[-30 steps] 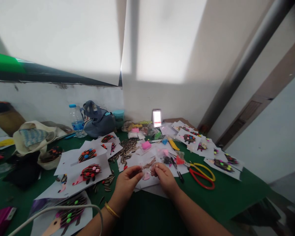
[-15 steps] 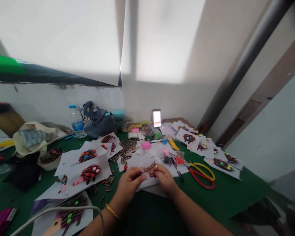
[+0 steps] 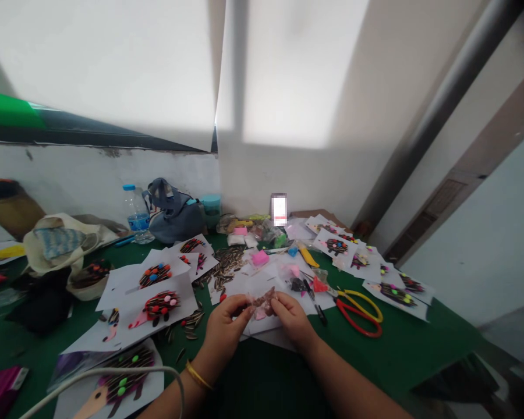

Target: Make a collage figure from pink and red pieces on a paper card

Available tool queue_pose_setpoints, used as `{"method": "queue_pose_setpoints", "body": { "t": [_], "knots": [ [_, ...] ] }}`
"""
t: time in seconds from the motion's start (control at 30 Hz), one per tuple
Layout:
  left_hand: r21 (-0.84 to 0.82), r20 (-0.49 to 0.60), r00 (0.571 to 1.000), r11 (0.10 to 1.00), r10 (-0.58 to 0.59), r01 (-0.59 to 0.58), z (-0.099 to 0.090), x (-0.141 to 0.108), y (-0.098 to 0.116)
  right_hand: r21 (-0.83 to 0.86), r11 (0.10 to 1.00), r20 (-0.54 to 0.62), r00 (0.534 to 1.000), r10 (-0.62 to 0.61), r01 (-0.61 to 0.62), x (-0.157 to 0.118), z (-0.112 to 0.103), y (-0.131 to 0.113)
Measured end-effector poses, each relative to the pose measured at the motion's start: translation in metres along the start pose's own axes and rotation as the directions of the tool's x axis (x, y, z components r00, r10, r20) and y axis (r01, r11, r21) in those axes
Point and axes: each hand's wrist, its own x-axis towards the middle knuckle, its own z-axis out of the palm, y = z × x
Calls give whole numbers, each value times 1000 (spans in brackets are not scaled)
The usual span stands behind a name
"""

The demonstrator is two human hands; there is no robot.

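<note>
Between both hands is a small, crumpled clear plastic bag (image 3: 262,301) with something brown in it, perhaps clay. My left hand (image 3: 230,320) pinches its left side, and a gold bangle circles that wrist. On the opposite side, my right hand (image 3: 290,317) grips the bag with thumb and fingers closed. Under the hands lie white paper sheets (image 3: 231,294) with a pink shape partly hidden. A black pen (image 3: 319,311), a black lump in plastic (image 3: 297,284) and a red lump in plastic (image 3: 319,284) lie just beyond my right hand.
Scissors with red and yellow handles (image 3: 360,314) lie on the right. Striped seeds (image 3: 227,265) are heaped left of centre. Hedgehog pictures (image 3: 160,305) lie on both sides. A phone (image 3: 279,210), a water bottle (image 3: 136,216) and a blue bag (image 3: 174,218) stand along the wall.
The plastic bag is spread slightly wider between my hands, showing more of its brown contents. Both hands keep their grip and have barely moved.
</note>
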Motion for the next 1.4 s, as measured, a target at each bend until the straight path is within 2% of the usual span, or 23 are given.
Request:
{"method": "queue_pose_setpoints", "body": {
  "t": [0.1,0.3,0.43,0.6,0.77,1.0,1.2,1.27,1.4],
  "knots": [
    [29,21,1000,999,20,-21,1,-1,3,-46,999,-36,999,3,-4,0,1,1],
    [54,126,992,999,-17,10,1,1,11,-85,996,39,999,-33,36,-1,5,-1],
    [107,84,996,994,-2,-7,1,0,11,-125,989,28,997,-72,76,-1,6,-3],
    [95,26,994,989,110,-112,1,-3,4,-178,982,-80,993,-82,67,0,6,-6],
    [121,51,982,975,184,-189,2,-6,4,-200,979,-140,988,-67,39,0,6,-6],
    [174,160,980,974,119,-147,-1,-3,11,-164,983,0,996,-84,83,-2,6,-2],
    [219,147,985,968,93,-124,-3,-1,12,-142,976,117,982,-151,167,-1,9,-3],
    [227,100,989,965,109,-129,-3,-2,9,-167,974,80,987,-138,150,-1,8,-3],
    [206,43,987,965,154,-159,-2,-5,3,-240,968,-98,991,-95,69,-2,6,-3]
  ]
}}
